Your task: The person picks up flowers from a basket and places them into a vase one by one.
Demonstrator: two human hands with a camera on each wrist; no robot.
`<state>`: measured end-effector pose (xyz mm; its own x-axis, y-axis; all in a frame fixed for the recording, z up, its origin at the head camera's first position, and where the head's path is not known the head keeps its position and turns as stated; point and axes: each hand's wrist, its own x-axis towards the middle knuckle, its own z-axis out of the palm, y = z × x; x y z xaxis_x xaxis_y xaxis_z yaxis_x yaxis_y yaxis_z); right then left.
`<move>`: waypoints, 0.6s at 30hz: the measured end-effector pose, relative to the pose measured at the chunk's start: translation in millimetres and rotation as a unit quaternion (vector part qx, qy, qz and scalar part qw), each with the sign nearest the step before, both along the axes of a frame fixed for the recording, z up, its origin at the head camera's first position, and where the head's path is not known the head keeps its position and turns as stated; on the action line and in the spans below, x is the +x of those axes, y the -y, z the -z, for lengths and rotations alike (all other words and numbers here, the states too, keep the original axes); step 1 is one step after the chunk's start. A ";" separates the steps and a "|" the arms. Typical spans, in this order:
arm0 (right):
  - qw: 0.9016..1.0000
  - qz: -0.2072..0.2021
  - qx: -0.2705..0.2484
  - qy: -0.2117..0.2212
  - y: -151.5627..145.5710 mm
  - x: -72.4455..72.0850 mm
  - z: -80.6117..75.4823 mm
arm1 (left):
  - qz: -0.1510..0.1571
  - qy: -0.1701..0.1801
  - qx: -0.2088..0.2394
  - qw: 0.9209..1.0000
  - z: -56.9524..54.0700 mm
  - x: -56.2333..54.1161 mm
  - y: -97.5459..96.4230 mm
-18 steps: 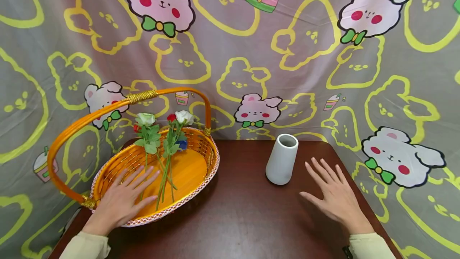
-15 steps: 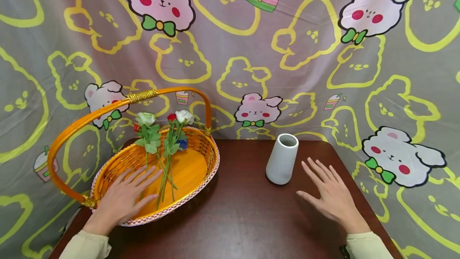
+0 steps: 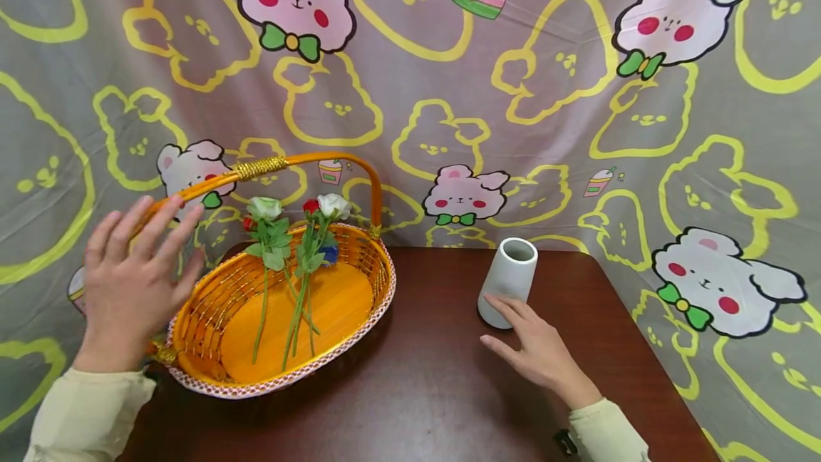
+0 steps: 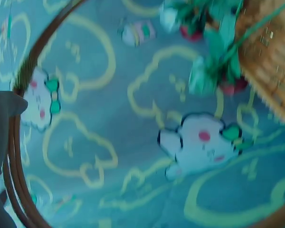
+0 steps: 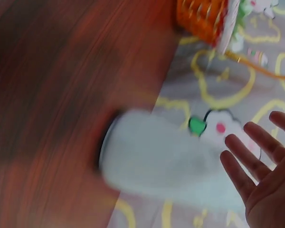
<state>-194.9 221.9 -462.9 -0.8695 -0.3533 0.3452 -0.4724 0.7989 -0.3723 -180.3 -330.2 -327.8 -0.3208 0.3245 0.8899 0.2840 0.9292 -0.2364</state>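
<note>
My left hand (image 3: 137, 269) is raised at the left end of the orange wicker basket (image 3: 349, 298), fingers spread beside its arched handle (image 3: 259, 167). In the left wrist view the hand (image 4: 0, 142) overlaps the handle (image 4: 14, 156); whether they touch, I cannot tell. Artificial roses lie in the basket: a white rose (image 3: 333, 207), a pale green rose (image 3: 264, 209), red ones and a blue one (image 3: 329, 255). My right hand (image 3: 541, 351), fingers extended, is in front of the upright white vase (image 3: 512, 278). The right wrist view shows the vase (image 5: 152, 161) blurred, apart from the fingertips.
A dark brown wooden table (image 3: 423, 376) carries the basket on the left and the vase on the right. Behind and at both sides hangs a grey cloth (image 3: 398, 77) with rabbit and yellow outline prints, close to the table's far edge.
My left hand has gone up and left from over the basket to its handle. The right hand has moved left, from beside the vase to in front of it. The view has shifted slightly.
</note>
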 end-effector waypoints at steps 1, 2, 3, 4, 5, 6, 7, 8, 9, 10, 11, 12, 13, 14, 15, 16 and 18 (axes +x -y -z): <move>1.000 -0.007 -0.010 0.010 6.7 -1.1 -0.3 | -0.022 0.007 0.016 1.000 -3.5 0.1 6.5; 0.999 -0.016 -0.022 0.020 13.3 -2.4 -0.8 | -0.044 0.018 0.027 0.999 -6.4 0.5 12.5; 0.998 -0.026 -0.038 0.031 19.8 -4.1 -1.3 | -0.063 0.033 0.037 0.997 -9.0 1.1 17.6; 0.997 -0.036 -0.053 0.041 26.4 -5.8 -2.1 | -0.083 0.049 0.041 0.995 -11.1 1.8 22.0; 0.996 -0.047 -0.066 0.048 32.7 -7.9 -2.4 | -0.101 0.070 0.042 0.991 -12.9 2.6 25.8; 0.994 -0.057 -0.078 0.054 39.2 -10.3 -3.1 | -0.116 0.087 0.045 0.988 -14.3 2.8 28.5; 0.992 -0.066 -0.091 0.061 45.5 -12.8 -3.9 | -0.124 0.099 0.046 0.986 -15.6 2.5 30.6; 0.989 -0.074 -0.108 0.071 51.8 -15.5 -5.2 | -0.127 0.107 0.044 0.985 -17.1 2.1 32.4; 0.986 -0.081 -0.123 0.080 58.0 -18.4 -6.2 | -0.123 0.113 0.041 0.985 -18.5 1.5 33.9; 0.983 -0.086 -0.135 0.088 64.1 -21.7 -7.0 | -0.116 0.114 0.037 0.986 -19.6 0.5 35.2; 0.980 -0.091 -0.148 0.097 70.0 -25.3 -7.9 | -0.105 0.114 0.033 0.987 -20.7 -0.8 36.0; 0.976 -0.094 -0.161 0.109 75.9 -29.0 -9.3 | -0.093 0.110 0.029 0.989 -21.8 -2.1 36.6; 0.973 -0.093 -0.175 0.122 81.3 -32.6 -10.6 | -0.079 0.104 0.026 0.991 -22.6 -3.4 37.0; 0.968 -0.093 -0.188 0.135 87.0 -36.2 -12.1 | -0.067 0.098 0.023 0.993 -23.1 -4.5 37.2; 0.964 -0.095 -0.201 0.146 92.6 -40.5 -12.9 | -0.057 0.095 0.021 0.994 -23.4 -5.4 36.9; 0.960 -0.096 -0.212 0.158 98.3 -44.5 -14.4 | -0.051 0.095 0.021 0.994 -23.5 -6.0 36.2; 0.951 -0.095 -0.231 0.183 109.2 -52.2 -18.0 | -0.048 0.099 0.025 0.994 -23.5 -6.2 33.5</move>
